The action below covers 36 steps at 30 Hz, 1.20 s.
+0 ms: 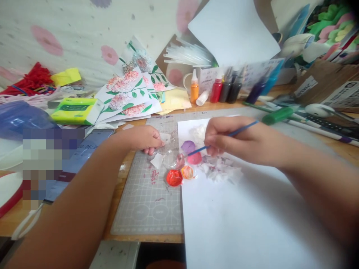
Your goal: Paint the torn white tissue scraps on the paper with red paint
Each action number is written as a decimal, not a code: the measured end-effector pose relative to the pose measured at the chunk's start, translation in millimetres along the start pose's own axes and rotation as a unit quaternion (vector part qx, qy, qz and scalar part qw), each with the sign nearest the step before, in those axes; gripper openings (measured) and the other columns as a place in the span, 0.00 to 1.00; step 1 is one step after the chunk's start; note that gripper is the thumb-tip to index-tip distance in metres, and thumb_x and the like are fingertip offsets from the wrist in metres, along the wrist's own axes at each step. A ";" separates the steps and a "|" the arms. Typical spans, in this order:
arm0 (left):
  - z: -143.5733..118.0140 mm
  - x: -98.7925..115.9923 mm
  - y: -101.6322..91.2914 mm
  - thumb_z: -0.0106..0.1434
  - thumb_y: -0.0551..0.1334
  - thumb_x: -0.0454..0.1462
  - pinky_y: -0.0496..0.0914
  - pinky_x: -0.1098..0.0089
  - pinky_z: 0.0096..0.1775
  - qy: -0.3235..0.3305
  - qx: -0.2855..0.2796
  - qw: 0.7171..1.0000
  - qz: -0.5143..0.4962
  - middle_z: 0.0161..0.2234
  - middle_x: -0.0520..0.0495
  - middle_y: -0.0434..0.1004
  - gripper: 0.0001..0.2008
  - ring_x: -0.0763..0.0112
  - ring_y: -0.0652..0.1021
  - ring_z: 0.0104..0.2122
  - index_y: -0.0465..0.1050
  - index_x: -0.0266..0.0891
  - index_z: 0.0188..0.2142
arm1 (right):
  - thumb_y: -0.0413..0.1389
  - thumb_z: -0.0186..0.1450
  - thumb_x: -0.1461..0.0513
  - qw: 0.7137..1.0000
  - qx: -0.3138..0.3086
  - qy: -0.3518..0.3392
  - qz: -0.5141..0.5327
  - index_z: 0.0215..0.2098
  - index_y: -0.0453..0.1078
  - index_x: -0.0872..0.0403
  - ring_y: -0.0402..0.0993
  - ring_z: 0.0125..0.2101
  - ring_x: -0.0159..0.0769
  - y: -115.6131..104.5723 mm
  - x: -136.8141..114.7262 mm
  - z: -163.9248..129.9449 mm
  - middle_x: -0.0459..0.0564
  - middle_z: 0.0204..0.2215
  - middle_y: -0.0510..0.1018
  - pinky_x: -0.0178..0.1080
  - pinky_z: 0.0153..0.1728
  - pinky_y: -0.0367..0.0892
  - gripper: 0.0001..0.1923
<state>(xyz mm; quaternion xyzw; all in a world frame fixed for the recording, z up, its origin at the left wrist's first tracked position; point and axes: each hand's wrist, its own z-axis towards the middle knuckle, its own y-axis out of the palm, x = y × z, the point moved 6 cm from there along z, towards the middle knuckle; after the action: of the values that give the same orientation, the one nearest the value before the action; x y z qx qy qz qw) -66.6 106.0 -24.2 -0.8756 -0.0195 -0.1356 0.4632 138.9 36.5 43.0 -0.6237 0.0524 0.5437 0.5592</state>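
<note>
My right hand is closed round a thin blue paintbrush, its tip down at a clear plastic paint palette. The palette's round wells hold purple, pink, red and orange paint. At the palette's left edge my left hand is closed with curled fingers; what they pinch is hidden. Small white paper scraps lie close to it. Under my right hand a heap of crumpled white tissue bits rests on a large white paper sheet.
A grey cutting mat lies beneath. Paint bottles, including an orange one and a red one, stand behind. Flower pictures and a yellow-green tissue pack are at back left. A phone lies left; a cardboard box stands right.
</note>
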 end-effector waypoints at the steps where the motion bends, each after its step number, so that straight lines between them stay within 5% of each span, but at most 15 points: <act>1: 0.8 -0.5 0.3 0.52 0.57 0.48 0.63 0.72 0.26 0.002 -0.001 1.000 -0.005 0.20 0.50 0.76 0.15 0.74 0.71 0.20 0.66 0.39 0.19 | 0.48 0.61 0.64 1.000 -0.022 0.003 0.013 0.24 0.64 0.56 0.68 0.21 0.25 3.1 -0.7 0.2 0.43 0.19 0.72 0.28 0.20 0.63 0.09; 6: 2.1 -0.5 0.5 0.52 0.57 0.48 0.62 0.72 0.25 0.010 0.003 1.000 -0.007 0.20 0.50 0.76 0.15 0.74 0.71 0.20 0.67 0.39 0.19 | 0.49 0.61 0.64 0.998 0.032 0.014 -0.051 0.23 0.65 0.56 0.66 0.21 0.25 -2.8 -1.9 1.8 0.43 0.19 0.71 0.28 0.20 0.61 0.10; 10: -0.6 2.5 0.5 0.52 0.57 0.48 0.63 0.72 0.26 0.007 0.003 1.000 -0.011 0.22 0.51 0.77 0.16 0.74 0.72 0.20 0.67 0.39 0.19 | 0.48 0.62 0.61 1.000 -0.024 0.016 0.000 0.24 0.65 0.56 0.67 0.21 0.25 4.4 -1.2 1.0 0.44 0.19 0.71 0.29 0.20 0.63 0.11; 14: -4.9 7.7 -0.7 0.53 0.57 0.49 0.63 0.72 0.26 0.008 0.009 1.000 0.000 0.21 0.50 0.76 0.16 0.74 0.71 0.21 0.66 0.39 0.19 | 0.48 0.62 0.59 0.999 0.009 0.032 -0.042 0.23 0.65 0.56 0.65 0.20 0.26 -0.5 1.0 -0.2 0.45 0.19 0.70 0.30 0.19 0.60 0.13; 18: -7.1 9.4 -0.5 0.53 0.56 0.48 0.63 0.73 0.26 0.007 0.009 1.000 0.001 0.20 0.51 0.75 0.16 0.74 0.71 0.21 0.66 0.39 0.19 | 0.47 0.63 0.57 0.999 -0.041 0.027 -0.023 0.23 0.64 0.56 0.64 0.20 0.26 4.9 0.9 -0.3 0.45 0.18 0.69 0.30 0.18 0.60 0.14; 21: -7.3 8.2 0.1 0.53 0.56 0.48 0.63 0.73 0.26 0.008 0.012 1.000 -0.010 0.20 0.51 0.74 0.16 0.75 0.71 0.21 0.65 0.38 0.20 | 0.50 0.62 0.57 0.998 0.015 0.050 -0.039 0.23 0.65 0.56 0.65 0.21 0.26 -1.0 4.4 -0.1 0.45 0.19 0.70 0.30 0.20 0.60 0.13; 26: -6.3 6.1 0.6 0.52 0.56 0.48 0.62 0.73 0.25 0.020 0.012 0.999 -0.026 0.20 0.51 0.74 0.16 0.75 0.70 0.20 0.64 0.39 0.20 | 0.50 0.63 0.56 0.999 -0.032 0.033 0.024 0.24 0.65 0.57 0.68 0.22 0.27 6.3 3.8 -0.4 0.45 0.20 0.72 0.30 0.22 0.63 0.14; 30: -1.3 2.6 1.1 0.53 0.57 0.50 0.63 0.72 0.25 0.029 0.003 0.999 -0.028 0.19 0.50 0.74 0.18 0.74 0.71 0.20 0.65 0.39 0.19 | 0.51 0.63 0.58 0.999 0.030 0.035 -0.012 0.24 0.65 0.57 0.67 0.21 0.26 -1.0 4.3 -0.9 0.45 0.20 0.72 0.30 0.22 0.62 0.13; 36: 9.6 -8.2 1.6 0.53 0.57 0.53 0.62 0.72 0.25 0.039 -0.004 0.999 -0.026 0.20 0.50 0.74 0.20 0.73 0.71 0.20 0.68 0.39 0.21 | 0.50 0.64 0.59 1.000 0.011 0.005 0.000 0.24 0.65 0.58 0.67 0.21 0.24 0.0 1.2 -1.2 0.45 0.20 0.72 0.29 0.22 0.62 0.13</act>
<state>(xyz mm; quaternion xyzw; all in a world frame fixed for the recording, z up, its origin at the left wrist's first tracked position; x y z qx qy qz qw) -72.1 113.7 -32.7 -0.8706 -0.0236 -0.1814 0.4568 140.2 36.2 41.9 -0.6199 0.0613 0.5399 0.5661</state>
